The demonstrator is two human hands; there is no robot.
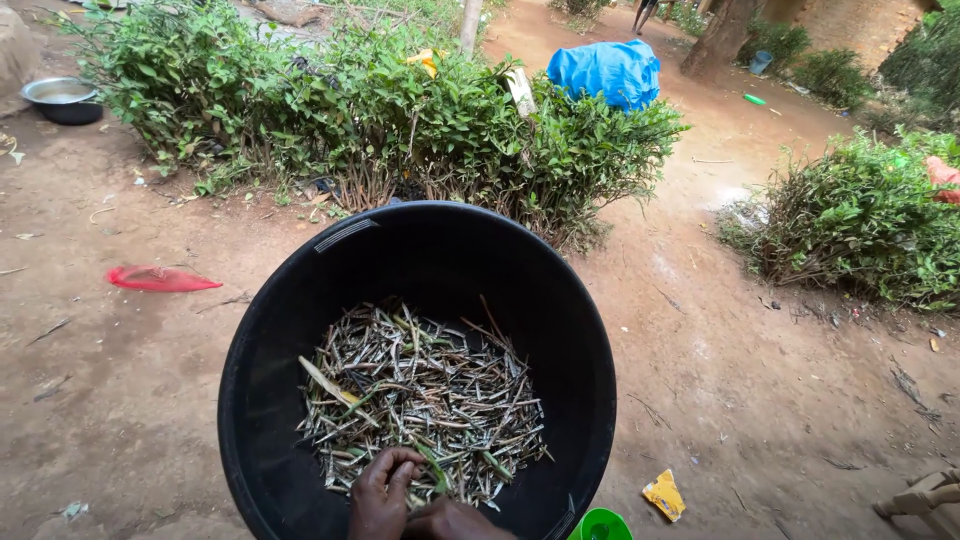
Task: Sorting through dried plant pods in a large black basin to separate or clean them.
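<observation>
Two hands work low in the black basin [300,330]: left hand [383,492] pinches the thin stalks [425,400] heaped just beyond it; right hand [455,522], beside it, grip unclear.

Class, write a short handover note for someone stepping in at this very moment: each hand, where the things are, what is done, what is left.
Left hand: fingers curled into the pile of thin dry green-and-brown stalks, pinching some.
Right hand: beside it at the near rim, mostly out of view; grip cannot be told.
Things: stalks lie loose on the bottom of the large round black plastic tub, above bare red earth.
Done: stalks gathered in the tub.
Left: hands only reach the near edge; the rest of the pile lies untouched.
</observation>
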